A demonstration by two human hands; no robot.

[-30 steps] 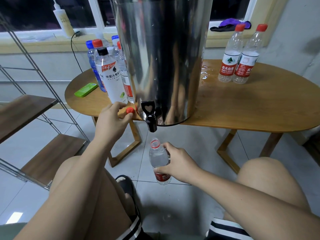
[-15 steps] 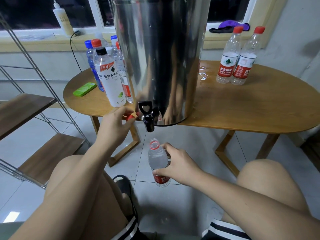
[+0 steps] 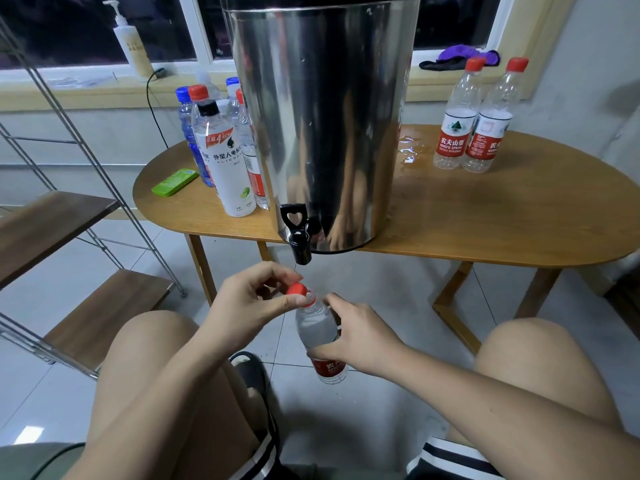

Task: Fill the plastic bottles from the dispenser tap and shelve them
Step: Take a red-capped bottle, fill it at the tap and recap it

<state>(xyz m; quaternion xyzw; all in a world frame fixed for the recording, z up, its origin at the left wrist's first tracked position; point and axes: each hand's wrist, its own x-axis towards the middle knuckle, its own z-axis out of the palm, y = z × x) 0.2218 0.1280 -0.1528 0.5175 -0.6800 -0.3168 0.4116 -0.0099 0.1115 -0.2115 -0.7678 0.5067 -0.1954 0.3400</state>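
Observation:
A steel dispenser stands on the wooden table, its black tap hanging over the front edge. Below the tap, my right hand grips a clear water-filled bottle with a red label, held upright above the floor. My left hand pinches a red cap right at the bottle's mouth. Two red-capped bottles stand at the table's back right. Several more bottles cluster left of the dispenser.
A wire-frame rack with wooden shelves stands to the left. A green flat object lies on the table near the bottle cluster. Spilled water wets the tabletop behind the dispenser. My knees flank the bottle; a black sandal is on the tiles.
My left hand picked the red cap off the table edge and carried it down to the bottle's mouth. My right hand kept holding the bottle under the tap.

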